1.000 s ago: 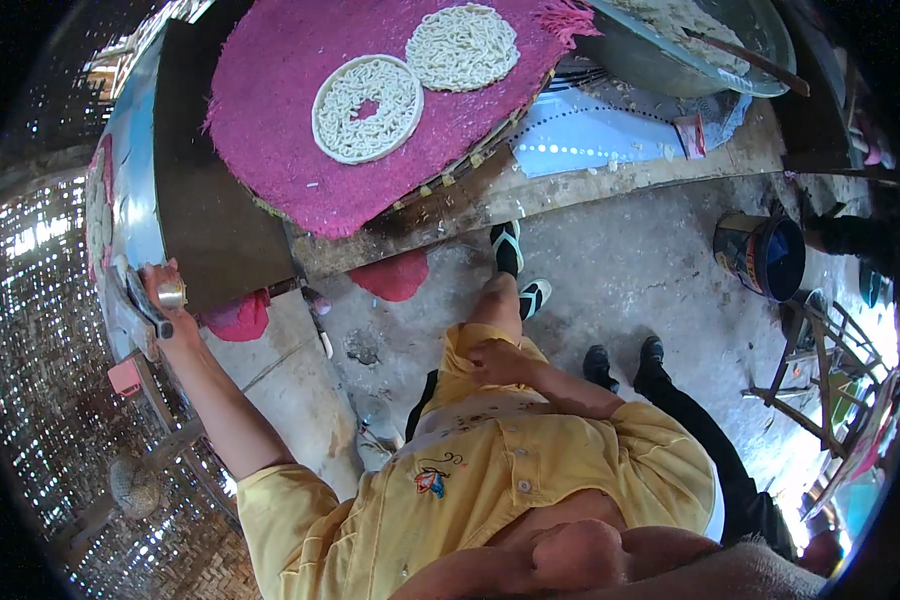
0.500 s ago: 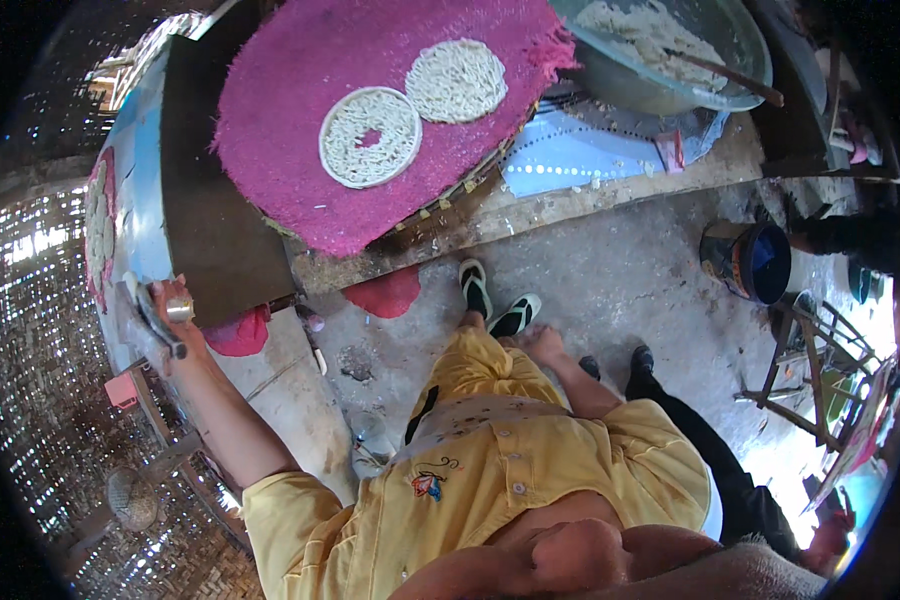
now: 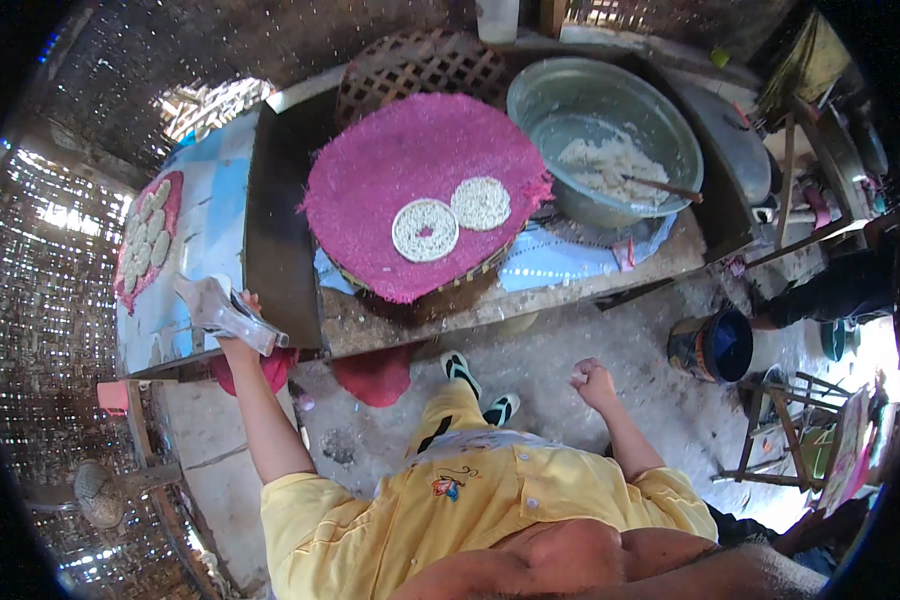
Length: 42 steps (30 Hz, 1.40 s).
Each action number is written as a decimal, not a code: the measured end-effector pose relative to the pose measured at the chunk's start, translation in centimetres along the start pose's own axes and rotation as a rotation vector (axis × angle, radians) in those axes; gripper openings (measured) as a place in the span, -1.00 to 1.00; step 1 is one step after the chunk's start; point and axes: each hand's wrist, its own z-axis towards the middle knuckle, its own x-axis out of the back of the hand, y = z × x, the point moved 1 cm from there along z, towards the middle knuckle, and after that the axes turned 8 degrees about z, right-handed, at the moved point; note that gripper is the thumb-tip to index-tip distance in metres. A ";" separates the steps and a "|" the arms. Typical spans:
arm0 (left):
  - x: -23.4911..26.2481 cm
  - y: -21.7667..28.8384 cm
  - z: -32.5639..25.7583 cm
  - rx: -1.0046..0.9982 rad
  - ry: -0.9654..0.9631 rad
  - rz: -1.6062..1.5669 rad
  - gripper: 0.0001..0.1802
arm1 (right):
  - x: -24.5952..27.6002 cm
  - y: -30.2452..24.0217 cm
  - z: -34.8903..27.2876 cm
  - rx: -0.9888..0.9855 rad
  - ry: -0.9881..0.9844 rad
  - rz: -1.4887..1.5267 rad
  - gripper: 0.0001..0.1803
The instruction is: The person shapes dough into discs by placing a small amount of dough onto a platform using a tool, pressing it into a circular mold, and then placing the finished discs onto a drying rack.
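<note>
Clear plastic bag (image 3: 225, 312), crumpled and glossy, gripped in the left hand (image 3: 242, 318) at the near edge of the blue tabletop (image 3: 215, 215), the arm stretched out toward it. The right hand (image 3: 592, 380) hangs low over the concrete floor (image 3: 570, 340), fingers curled into a loose fist, holding nothing visible. On the dark bench beyond, a round magenta mat (image 3: 410, 170) rests on a woven basket tray and carries two pale round cakes (image 3: 425, 229) lying side by side, just apart (the left one has a pinkish centre). Right of the mat stands a large metal basin (image 3: 570, 100) containing whitish grain and a stick leaning on its rim. A second pink mat (image 3: 145, 245), covered with many small pale pieces, lies on the far left of the blue top. A blue-lined bucket (image 3: 715, 345) stands on the floor to the right.
</note>
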 end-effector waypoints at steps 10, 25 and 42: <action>3.3 -4.0 2.1 0.091 -0.023 -0.196 -0.75 | 11.0 -16.3 -0.3 0.524 -0.026 -0.069 -0.67; -35.6 15.7 -4.1 -1.450 -0.633 0.811 -0.79 | 28.0 -37.7 0.2 1.069 0.553 0.159 -0.49; -45.3 14.0 -3.8 -1.180 -0.992 0.930 -0.85 | 37.3 -28.3 5.4 0.947 0.200 0.281 -0.49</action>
